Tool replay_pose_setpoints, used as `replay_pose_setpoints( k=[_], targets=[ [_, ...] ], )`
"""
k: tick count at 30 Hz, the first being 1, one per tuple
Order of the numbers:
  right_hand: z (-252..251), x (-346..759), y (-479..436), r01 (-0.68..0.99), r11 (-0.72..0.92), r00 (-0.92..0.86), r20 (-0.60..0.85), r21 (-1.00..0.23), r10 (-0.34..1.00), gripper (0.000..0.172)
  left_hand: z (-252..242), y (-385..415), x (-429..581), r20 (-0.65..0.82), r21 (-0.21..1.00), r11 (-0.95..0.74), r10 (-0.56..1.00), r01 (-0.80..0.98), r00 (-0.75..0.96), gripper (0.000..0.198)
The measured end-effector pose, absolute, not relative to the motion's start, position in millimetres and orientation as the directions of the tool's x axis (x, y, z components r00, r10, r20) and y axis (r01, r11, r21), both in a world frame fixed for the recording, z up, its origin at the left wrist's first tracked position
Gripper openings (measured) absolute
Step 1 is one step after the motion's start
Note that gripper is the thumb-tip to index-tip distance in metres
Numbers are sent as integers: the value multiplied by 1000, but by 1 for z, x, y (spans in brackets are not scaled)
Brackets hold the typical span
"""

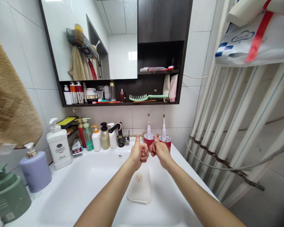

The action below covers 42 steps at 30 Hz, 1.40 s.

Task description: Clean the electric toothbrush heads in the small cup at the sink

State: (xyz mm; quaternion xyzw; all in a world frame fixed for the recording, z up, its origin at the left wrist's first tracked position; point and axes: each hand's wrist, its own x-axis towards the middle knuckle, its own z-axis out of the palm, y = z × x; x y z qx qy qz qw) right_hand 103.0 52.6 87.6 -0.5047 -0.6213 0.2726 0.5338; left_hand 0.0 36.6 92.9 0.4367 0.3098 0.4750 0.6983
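Observation:
Over the sink (68,195), my left hand (139,152) is curled into a fist with the thumb raised. Beside it, my right hand (161,149) is closed the same way, thumb up; nothing shows in either hand. The two hands are close together, with a small gap between them. Just beyond them stand a red cup (148,142) and a second red cup (168,145), each with an electric toothbrush upright in it, partly hidden by my hands. Below my hands, a flat, whitish, translucent rectangular thing (139,189) lies in the basin; its kind is unclear.
A black faucet (120,135) rises at the basin's back. Several pump bottles (59,146) line the left and back rim. A brown towel (11,97) hangs at left. White pipes (236,126) run along the right, below a plastic package (255,41). A mirror cabinet (158,23) hangs ahead.

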Motion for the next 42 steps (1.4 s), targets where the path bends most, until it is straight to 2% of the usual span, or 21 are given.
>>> replay_pose_setpoints(
  k=[1, 3, 4, 7, 12, 18, 24, 28, 30, 36, 42],
  targets=[
    [83, 111, 62, 508, 303, 135, 421, -807, 897, 42, 82, 36, -1, -50, 910, 185, 937, -370, 346, 56],
    [75, 130, 82, 646, 208, 239, 453, -735, 859, 29, 56, 32, -4, -127, 919, 231, 941, -320, 315, 54],
    [71, 140, 93, 677, 161, 287, 459, -718, 841, 26, 42, 30, -6, -166, 920, 254, 942, -298, 292, 52],
    [59, 163, 121, 732, 29, 371, 435, -680, 821, 32, 7, 22, -9, -243, 923, 293, 947, -252, 211, 49],
    [39, 177, 134, 799, -52, 341, 380, -599, 860, 22, -16, 17, -11, -266, 941, 296, 947, -163, 180, 48],
    [28, 181, 94, 866, 6, 223, 398, -500, 890, 19, -11, 25, -13, -145, 985, 153, 985, -82, 98, 33],
    [18, 159, 40, 863, 235, -23, 431, -447, 902, 16, 21, 43, 3, 105, 994, -105, 994, 14, -18, 13],
    [11, 131, 23, 812, 321, -122, 396, -487, 910, 14, 36, 55, 14, 245, 968, -240, 967, 76, -68, 24],
    [7, 119, 19, 792, 341, -152, 376, -507, 914, 12, 34, 58, 15, 259, 963, -251, 962, 94, -83, 26],
    [-5, 97, 23, 765, 335, -186, 309, -550, 933, 10, 24, 66, -3, 257, 966, -253, 953, 44, -160, 10],
    [-19, 92, 35, 770, 311, -154, 310, -557, 938, 7, 42, 59, -32, 272, 937, -315, 930, -154, -247, 20]
  ],
)
